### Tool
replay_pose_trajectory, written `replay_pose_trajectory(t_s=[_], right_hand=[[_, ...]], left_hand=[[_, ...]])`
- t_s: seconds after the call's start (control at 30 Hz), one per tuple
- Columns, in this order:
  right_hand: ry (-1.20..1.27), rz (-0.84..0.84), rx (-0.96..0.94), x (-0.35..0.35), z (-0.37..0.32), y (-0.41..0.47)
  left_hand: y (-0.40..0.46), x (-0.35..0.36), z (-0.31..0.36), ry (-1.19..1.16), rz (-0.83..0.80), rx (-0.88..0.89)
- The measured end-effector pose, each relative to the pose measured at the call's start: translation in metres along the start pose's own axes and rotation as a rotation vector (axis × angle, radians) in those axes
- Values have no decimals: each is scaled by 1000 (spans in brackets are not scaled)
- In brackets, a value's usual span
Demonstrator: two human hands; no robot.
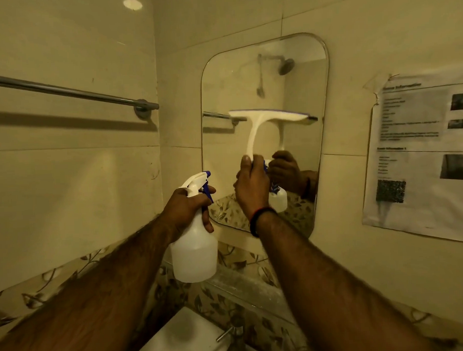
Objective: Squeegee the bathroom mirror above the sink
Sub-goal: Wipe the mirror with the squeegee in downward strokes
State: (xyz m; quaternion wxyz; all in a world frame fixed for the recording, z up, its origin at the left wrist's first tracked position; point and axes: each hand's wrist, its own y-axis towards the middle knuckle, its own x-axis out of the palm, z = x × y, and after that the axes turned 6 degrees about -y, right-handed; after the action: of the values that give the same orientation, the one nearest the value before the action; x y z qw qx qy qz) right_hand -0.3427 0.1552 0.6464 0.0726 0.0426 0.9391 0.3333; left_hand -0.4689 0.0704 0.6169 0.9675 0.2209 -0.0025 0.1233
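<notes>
Right hand (pixel 252 190): closed around squeegee (pixel 260 121) handle, blade at mid-mirror (pixel 263 75). Left hand (pixel 192 206): gripping spray bottle (pixel 194 256). Risk: uneven blade pressure likely leaves streaks.

Two hands are in view, the left hand (pixel 192 206) and the right hand (pixel 252 190), and each holds one thing: one white spray bottle (pixel 195 254) with a blue trigger and one white squeegee (pixel 260 121). On the walls there are one rounded mirror (pixel 247 76), one metal towel bar (pixel 67 91) and one printed paper notice (pixel 420 156) carrying two sheets of text and pictures. Below, at the bottom edge, there are one white sink (pixel 184 339) and one metal tap (pixel 232 334), and one dark band (pixel 259 219) circles the right wrist.
</notes>
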Motion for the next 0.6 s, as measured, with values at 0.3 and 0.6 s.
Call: replay_pose_trajectory(t_s=[0.3,0.6], right_hand=[[23,27,-13,-18,-38,52],[-33,8,69,-16,-8,33]], left_hand=[[6,5,-10,17,-28,-26],[4,4,-14,-28,-41,-18]])
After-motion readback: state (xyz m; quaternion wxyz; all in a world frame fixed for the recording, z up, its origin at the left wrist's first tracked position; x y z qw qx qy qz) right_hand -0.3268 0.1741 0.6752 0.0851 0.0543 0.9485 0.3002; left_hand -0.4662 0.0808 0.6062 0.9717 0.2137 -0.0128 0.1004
